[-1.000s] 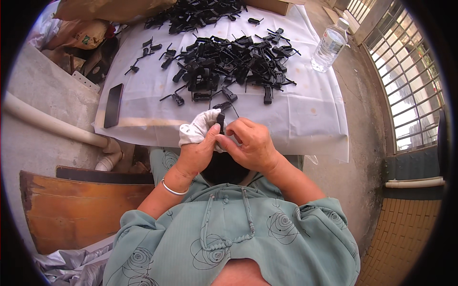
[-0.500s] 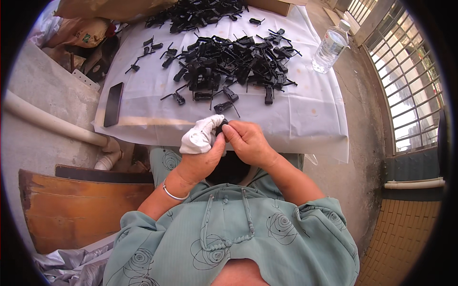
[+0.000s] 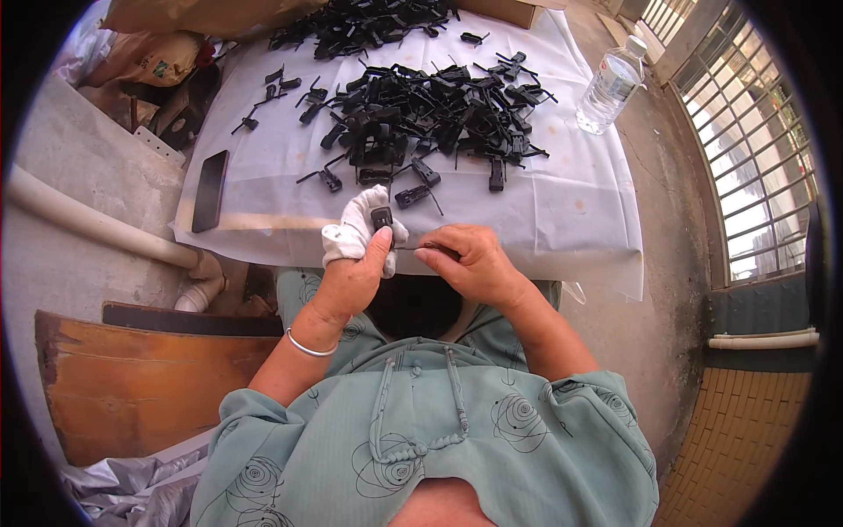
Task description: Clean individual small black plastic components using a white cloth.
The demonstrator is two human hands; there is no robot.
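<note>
My left hand (image 3: 349, 274), its fingers covered by a white cloth glove (image 3: 348, 241) and its thumb bare, is closed around a small black plastic part (image 3: 381, 217). The thumb presses on the lower end of that part. A short way to its right, my bare right hand (image 3: 481, 262) is closed on a thin dark tool (image 3: 446, 251), whose tip points toward the left hand. Most of the tool is hidden by the fingers, so its kind is unclear. Both hands are over the near edge of the table. Beyond them lies a heap of similar black parts (image 3: 439, 110) with thin rods sticking out.
White sheeting covers the table (image 3: 562, 206). A second black heap (image 3: 360, 26) lies at the back, beside a cardboard box (image 3: 500, 10). A phone (image 3: 210, 191) rests at the left, and a clear water bottle (image 3: 610, 86) stands at the right edge. Wooden boards (image 3: 149, 378) lean at lower left.
My hands were together around the black part and have come apart. The left hand has turned, so the part now shows upright; the right hand has shifted slightly right with the thin tool.
</note>
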